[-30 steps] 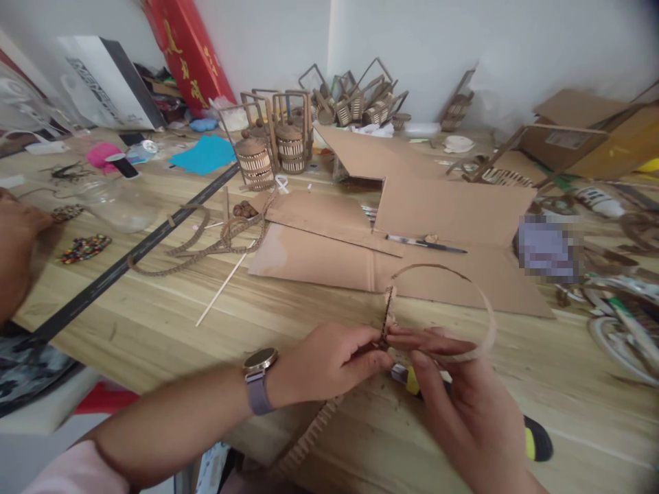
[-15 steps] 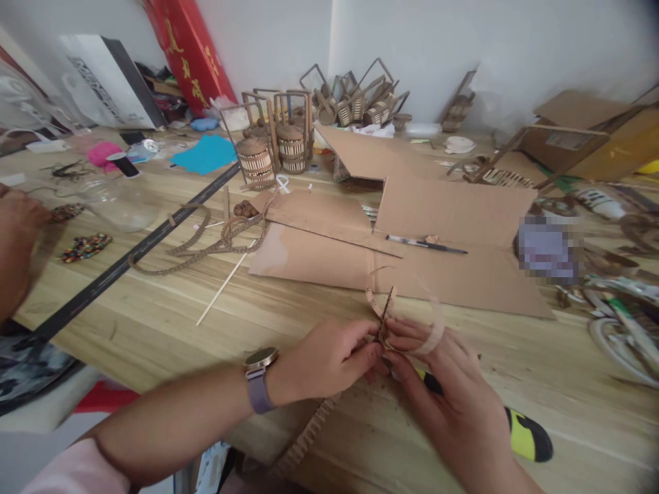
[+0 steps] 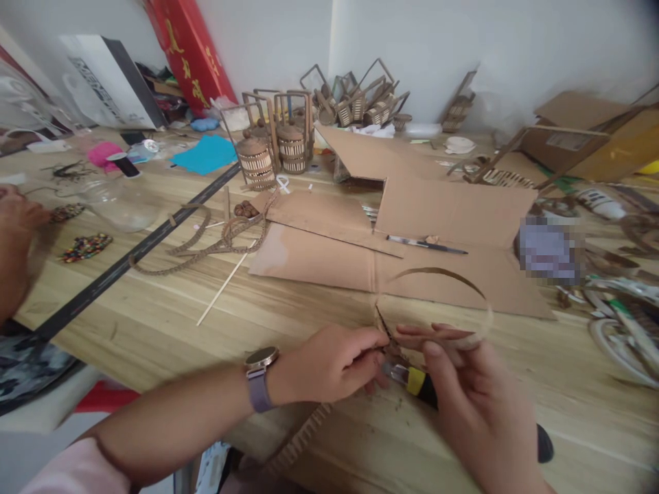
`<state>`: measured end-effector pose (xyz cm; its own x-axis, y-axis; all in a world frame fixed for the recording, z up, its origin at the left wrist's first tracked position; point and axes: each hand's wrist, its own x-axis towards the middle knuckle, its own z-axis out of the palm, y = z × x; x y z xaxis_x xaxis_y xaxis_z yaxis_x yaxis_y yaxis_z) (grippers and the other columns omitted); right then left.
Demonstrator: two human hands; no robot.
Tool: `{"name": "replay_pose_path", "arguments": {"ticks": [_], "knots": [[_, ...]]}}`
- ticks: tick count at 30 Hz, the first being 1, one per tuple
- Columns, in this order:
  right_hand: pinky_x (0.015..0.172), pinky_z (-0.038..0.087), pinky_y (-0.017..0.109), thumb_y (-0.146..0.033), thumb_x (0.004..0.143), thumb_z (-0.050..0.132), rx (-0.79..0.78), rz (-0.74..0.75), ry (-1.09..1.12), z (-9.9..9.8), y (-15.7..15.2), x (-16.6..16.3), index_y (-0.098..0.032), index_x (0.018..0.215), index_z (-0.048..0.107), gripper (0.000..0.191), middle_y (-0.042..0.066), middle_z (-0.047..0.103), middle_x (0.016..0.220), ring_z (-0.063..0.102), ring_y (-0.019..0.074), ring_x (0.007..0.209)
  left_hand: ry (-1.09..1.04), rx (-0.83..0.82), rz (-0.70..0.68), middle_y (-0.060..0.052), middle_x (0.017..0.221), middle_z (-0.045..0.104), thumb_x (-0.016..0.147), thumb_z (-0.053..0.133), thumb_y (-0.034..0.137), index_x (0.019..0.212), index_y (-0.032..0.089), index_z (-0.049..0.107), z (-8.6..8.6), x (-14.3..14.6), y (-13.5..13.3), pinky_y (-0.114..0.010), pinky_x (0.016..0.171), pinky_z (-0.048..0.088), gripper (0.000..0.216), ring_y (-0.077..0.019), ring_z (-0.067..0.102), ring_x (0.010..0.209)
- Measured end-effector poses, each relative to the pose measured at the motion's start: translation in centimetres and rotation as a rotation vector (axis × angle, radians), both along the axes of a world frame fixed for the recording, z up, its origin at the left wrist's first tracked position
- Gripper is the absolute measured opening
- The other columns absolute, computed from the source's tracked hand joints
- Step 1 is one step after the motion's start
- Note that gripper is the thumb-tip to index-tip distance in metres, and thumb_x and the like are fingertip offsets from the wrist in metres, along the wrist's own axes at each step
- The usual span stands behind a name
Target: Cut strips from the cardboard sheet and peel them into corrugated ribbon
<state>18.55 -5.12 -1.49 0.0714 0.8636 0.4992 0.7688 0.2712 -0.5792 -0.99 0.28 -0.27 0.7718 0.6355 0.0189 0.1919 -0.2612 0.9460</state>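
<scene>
- The worktop (image 3: 154,309) is pale wood with a long straight grain, dusted with brown crumbs near its front edge. A plain white wall (image 3: 412,41) rises behind it.
- A flattened cardboard box (image 3: 319,257), matt brown with creased flaps, lies across the middle of the worktop.
- A long black bar (image 3: 128,257) runs slantwise on the left, near another person's hand (image 3: 15,240) at the picture's edge.
- Small slatted cardboard baskets (image 3: 255,165) with square handles stand by the wall.
- The left hand (image 3: 329,363), a watch (image 3: 260,360) on its wrist, has its grip pressed together, thumb and forefinger pinching the ends of the cardboard strip (image 3: 453,274).
- The right hand (image 3: 473,405) pinches the same spot from the other side, its forefinger lying along the strip.
- The cardboard strip is thin and bent into an open loop that arcs up and away from both grips, over the box's near edge.
- A yellow-and-black tool (image 3: 417,383) lies on the worktop, partly under the right hand.
</scene>
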Motion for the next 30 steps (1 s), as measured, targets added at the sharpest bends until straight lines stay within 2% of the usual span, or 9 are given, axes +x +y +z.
{"name": "replay_pose_path", "arguments": {"ticks": [4, 7, 10, 13, 15, 23, 30], "knots": [[0.079, 0.056, 0.036, -0.031, 0.094, 0.052, 0.068, 0.04, -0.069, 0.3, 0.0, -0.4, -0.025, 0.102, 0.064, 0.016, 0.005, 0.076, 0.093, 0.071, 0.023, 0.092, 0.053, -0.019, 0.069, -0.007, 0.084, 0.073, 0.098, 0.049, 0.039, 0.111, 0.013, 0.06, 0.2, -0.1, 0.1, -0.022, 0.061, 0.045, 0.031, -0.0156, 0.067, 0.072], [0.087, 0.053, 0.039, -0.027, 0.093, 0.052, 0.157, 0.151, -0.178, 0.9, 0.1, -0.8, -0.027, 0.103, 0.062, 0.014, 0.001, 0.076, 0.094, 0.071, 0.0216, 0.094, 0.039, -0.046, 0.122, -0.005, 0.083, 0.072, 0.097, 0.05, 0.047, 0.105, 0.014, 0.062, 0.4, -0.1, 0.2, -0.022, 0.061, 0.043, 0.036, -0.0152, 0.065, 0.073], [0.084, 0.051, 0.04, -0.029, 0.093, 0.054, 0.177, 0.2, -0.207, 1.1, 0.4, -1.1, -0.026, 0.1, 0.059, 0.009, 0.001, 0.076, 0.095, 0.072, 0.0218, 0.09, 0.027, -0.046, 0.142, -0.004, 0.082, 0.071, 0.099, 0.046, 0.04, 0.094, 0.015, 0.062, 0.4, 0.0, 0.3, -0.022, 0.064, 0.044, 0.03, -0.0142, 0.065, 0.072], [0.08, 0.051, 0.04, -0.034, 0.092, 0.058, 0.198, 0.207, -0.215, 0.8, 0.7, -1.1, -0.025, 0.096, 0.06, 0.009, 0.003, 0.076, 0.096, 0.072, 0.0228, 0.09, 0.079, 0.006, 0.155, -0.003, 0.076, 0.07, 0.098, 0.048, 0.037, 0.088, 0.015, 0.061, 0.2, 0.0, 0.3, -0.022, 0.059, 0.04, 0.027, -0.0141, 0.063, 0.067], [0.082, 0.05, 0.04, -0.031, 0.092, 0.058, 0.207, 0.216, -0.215, 0.7, 0.7, -0.9, -0.026, 0.095, 0.061, 0.006, 0.002, 0.076, 0.095, 0.072, 0.0218, 0.089, 0.085, 0.035, 0.143, -0.003, 0.076, 0.07, 0.098, 0.047, 0.035, 0.084, 0.015, 0.061, 0.2, 0.1, 0.2, -0.022, 0.058, 0.04, 0.028, -0.014, 0.063, 0.066], [0.087, 0.05, 0.041, -0.026, 0.093, 0.053, 0.187, 0.217, -0.255, 1.3, 0.5, -0.8, -0.027, 0.099, 0.06, 0.009, 0.0, 0.077, 0.094, 0.073, 0.0212, 0.089, 0.088, -0.024, 0.111, -0.006, 0.078, 0.074, 0.098, 0.044, 0.032, 0.092, 0.015, 0.06, 0.4, 0.1, -0.1, -0.022, 0.059, 0.044, 0.024, -0.015, 0.068, 0.069], [0.088, 0.054, 0.041, -0.032, 0.094, 0.051, 0.081, 0.118, -0.12, 0.8, 0.1, -0.4, -0.027, 0.097, 0.064, 0.014, 0.001, 0.077, 0.089, 0.073, 0.0228, 0.093, 0.017, -0.029, 0.054, -0.006, 0.079, 0.074, 0.098, 0.043, 0.027, 0.094, 0.015, 0.06, 0.1, -0.1, -0.1, -0.021, 0.058, 0.047, 0.022, -0.0134, 0.068, 0.064]]}}
